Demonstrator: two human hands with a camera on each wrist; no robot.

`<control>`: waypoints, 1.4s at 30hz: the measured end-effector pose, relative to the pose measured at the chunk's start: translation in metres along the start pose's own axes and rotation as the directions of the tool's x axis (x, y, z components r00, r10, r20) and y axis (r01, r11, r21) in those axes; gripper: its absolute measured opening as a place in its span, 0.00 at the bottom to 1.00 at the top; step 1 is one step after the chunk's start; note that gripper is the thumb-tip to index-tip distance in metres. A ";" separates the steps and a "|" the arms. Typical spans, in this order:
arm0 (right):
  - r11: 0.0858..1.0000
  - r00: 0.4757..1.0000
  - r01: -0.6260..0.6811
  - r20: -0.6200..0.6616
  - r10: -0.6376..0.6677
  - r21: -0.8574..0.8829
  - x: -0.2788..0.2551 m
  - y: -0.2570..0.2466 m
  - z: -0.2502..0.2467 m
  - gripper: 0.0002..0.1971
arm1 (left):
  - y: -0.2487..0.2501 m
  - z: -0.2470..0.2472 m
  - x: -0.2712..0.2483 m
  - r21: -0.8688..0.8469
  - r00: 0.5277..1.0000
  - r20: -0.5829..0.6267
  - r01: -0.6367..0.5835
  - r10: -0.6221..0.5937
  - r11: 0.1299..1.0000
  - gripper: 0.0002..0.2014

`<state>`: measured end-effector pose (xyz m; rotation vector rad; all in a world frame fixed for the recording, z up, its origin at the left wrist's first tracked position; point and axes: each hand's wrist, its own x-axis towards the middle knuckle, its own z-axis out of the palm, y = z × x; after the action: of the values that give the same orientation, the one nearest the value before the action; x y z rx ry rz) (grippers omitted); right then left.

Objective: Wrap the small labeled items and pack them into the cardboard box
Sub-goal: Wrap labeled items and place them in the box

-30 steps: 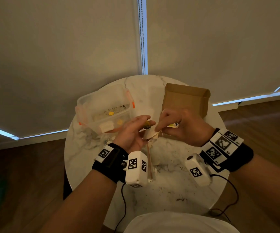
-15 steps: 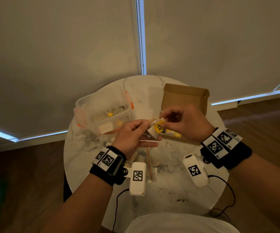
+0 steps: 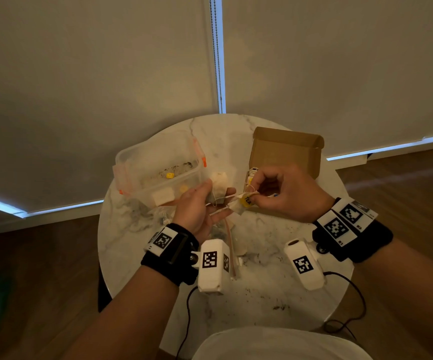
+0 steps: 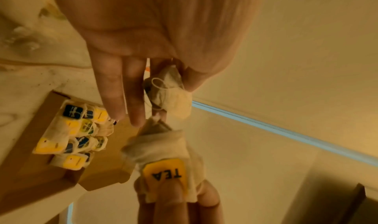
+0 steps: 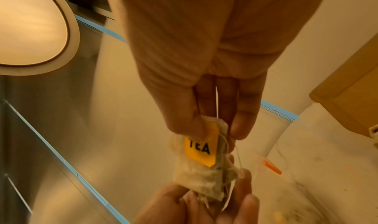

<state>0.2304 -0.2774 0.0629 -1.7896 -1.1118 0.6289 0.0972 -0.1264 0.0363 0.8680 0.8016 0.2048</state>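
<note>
My right hand [image 3: 255, 194] pinches a small paper tea bag with a yellow TEA label [image 3: 244, 201] by thumb and fingertips [image 5: 241, 127]; the label [image 5: 201, 148] faces the right wrist camera. My left hand [image 3: 210, 201] lies palm up just left of it. Its thumb and a finger pinch a second, plain tea bag [image 4: 169, 95], while the other fingers stay straight. Thin string [image 3: 223, 197] runs between the two bags. The open cardboard box [image 3: 288, 152] stands behind my right hand and holds several wrapped labelled bags [image 4: 71, 133].
A clear plastic tub [image 3: 158, 165] with orange clips stands back left on the round marble table [image 3: 262, 294], with a few tea bags inside. Tea crumbs and a clear packet [image 3: 229, 245] lie near the table's middle. A black cable [image 3: 353, 302] trails at the front right.
My hands have drawn a little apart, stretching the string. My left hand has turned palm up and a plain bag now shows in it. The TEA bag stays in my right fingers.
</note>
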 end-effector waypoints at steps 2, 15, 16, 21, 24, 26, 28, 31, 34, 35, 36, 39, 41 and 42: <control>1.000 1.000 -0.001 -0.006 0.001 0.013 0.000 0.002 0.000 0.05 | 0.001 -0.001 0.000 -0.071 1.000 0.009 0.029 -0.028 0.997 0.19; 0.998 0.995 -0.055 -0.085 0.056 0.017 -0.006 0.013 -0.005 0.06 | 0.002 -0.008 0.008 -0.152 0.995 -0.052 0.072 -0.081 0.986 0.10; 0.999 0.994 -0.052 -0.100 0.052 0.011 -0.005 0.014 -0.006 0.05 | 0.001 -0.008 0.007 -0.140 0.996 -0.027 0.083 -0.088 0.987 0.10; 0.997 0.986 -0.080 -0.148 0.077 -0.016 -0.004 0.023 -0.010 0.05 | 0.002 -0.011 0.004 -0.022 0.998 0.050 0.031 -0.030 0.999 0.06; 0.995 0.987 -0.095 -0.125 0.096 0.014 -0.005 0.024 -0.007 0.06 | 0.004 -0.008 0.003 0.142 0.998 0.027 -0.067 0.064 0.988 0.05; 0.992 0.990 -0.088 -0.107 0.097 0.087 -0.006 0.021 -0.003 0.06 | 0.002 -0.005 0.000 0.252 0.991 0.047 -0.132 0.124 0.959 0.05; 0.980 0.990 -0.086 -0.098 0.105 0.178 -0.006 0.017 0.001 0.07 | 0.000 -0.002 -0.001 0.346 0.981 0.103 -0.190 0.164 0.919 0.09; 0.969 0.988 -0.101 -0.091 0.124 0.224 -0.005 0.013 0.005 0.09 | -0.005 -0.001 0.000 0.418 0.960 0.195 -0.268 0.203 0.868 0.19; 0.966 0.983 -0.136 -0.094 0.159 0.220 -0.003 0.012 0.006 0.09 | -0.008 0.001 0.000 0.434 0.957 0.213 -0.272 0.196 0.859 0.12; 0.964 0.981 -0.150 -0.091 0.173 0.220 -0.002 0.012 0.006 0.09 | -0.008 0.002 -0.002 0.450 0.958 0.213 -0.272 0.194 0.851 0.09; 0.961 0.979 -0.163 -0.088 0.186 0.223 -0.001 0.011 0.007 0.09 | -0.008 0.003 -0.003 0.469 0.958 0.208 -0.275 0.198 0.839 0.07; 0.954 0.973 -0.195 -0.074 0.217 0.227 0.001 0.010 0.009 0.09 | -0.008 0.005 -0.002 0.532 0.955 0.149 -0.297 0.257 0.793 0.06; 0.950 0.967 -0.225 -0.074 0.245 0.217 0.001 0.010 0.009 0.08 | -0.008 0.005 0.001 0.536 0.951 0.107 -0.300 0.289 0.789 0.08; 0.947 0.962 -0.242 -0.076 0.263 0.214 0.001 0.010 0.009 0.08 | -0.008 0.004 0.002 0.535 0.950 0.089 -0.299 0.299 0.790 0.08</control>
<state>0.2281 -0.2742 0.0504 -1.7779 -0.7259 0.7642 0.1006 -0.1330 0.0311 1.5434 0.7264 0.2615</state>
